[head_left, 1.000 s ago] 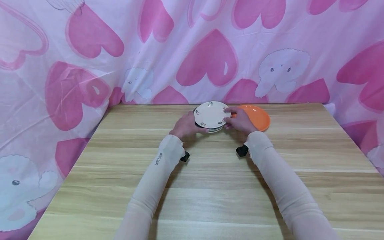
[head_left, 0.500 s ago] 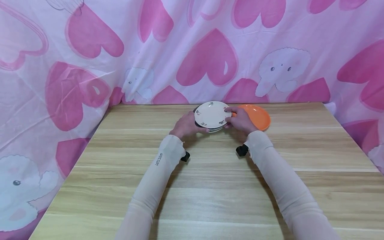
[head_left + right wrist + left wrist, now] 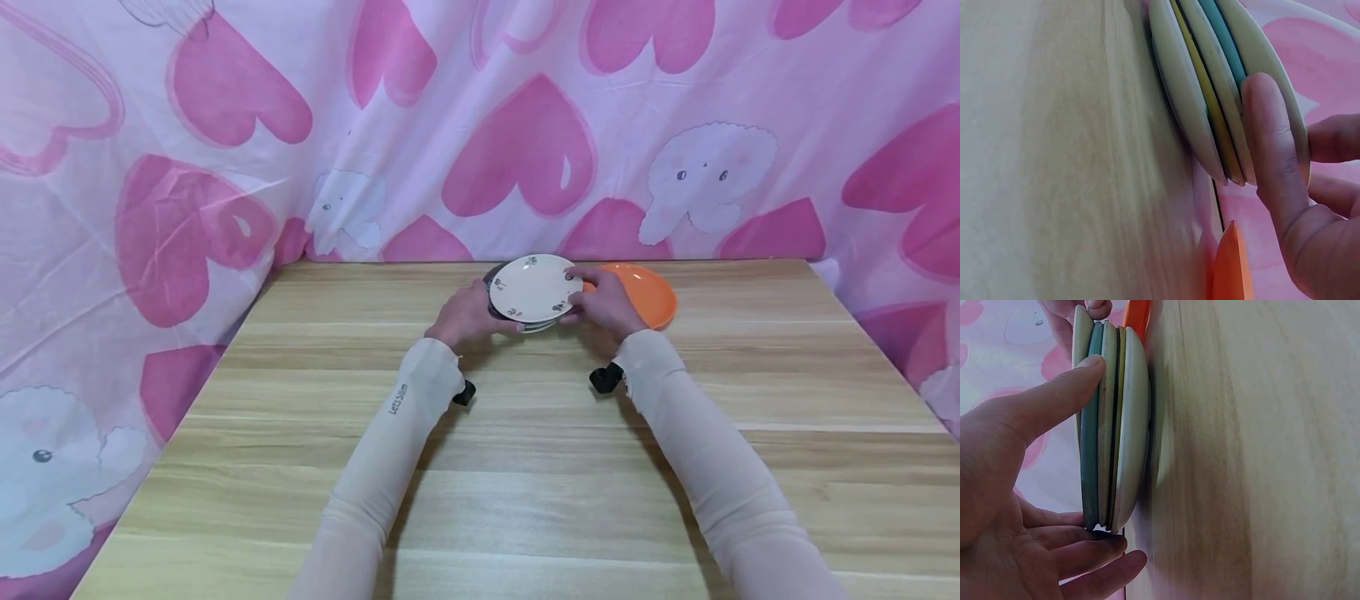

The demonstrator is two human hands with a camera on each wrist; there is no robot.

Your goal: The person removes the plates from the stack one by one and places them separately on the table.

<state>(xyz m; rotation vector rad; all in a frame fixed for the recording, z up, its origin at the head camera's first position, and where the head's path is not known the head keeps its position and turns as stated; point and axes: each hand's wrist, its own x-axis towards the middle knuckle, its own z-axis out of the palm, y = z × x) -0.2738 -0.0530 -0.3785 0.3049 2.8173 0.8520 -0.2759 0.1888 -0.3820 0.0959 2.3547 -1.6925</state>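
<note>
A stack of plates (image 3: pixel 1130 437) stands at the far middle of the table, with white, yellow and teal rims showing in the wrist views. On top lies a white plate (image 3: pixel 528 287) with small dark prints round its rim, sitting a little to the right of those beneath. My left hand (image 3: pixel 468 315) grips the stack from the left, thumb against the near rims and fingers round the far side. With thumb below and fingers above, my right hand (image 3: pixel 607 304) pinches the top white plate's right edge. A teal plate (image 3: pixel 1089 469) lies directly under it.
An orange plate (image 3: pixel 647 296) lies on the wooden table (image 3: pixel 517 467) just right of the stack, partly behind my right hand. A pink heart-patterned cloth (image 3: pixel 517 142) hangs behind the table's back edge and along both sides.
The top white plate has slid slightly to the right with my right hand, baring more of the dark plate edge at its left. My left hand stays almost in place.
</note>
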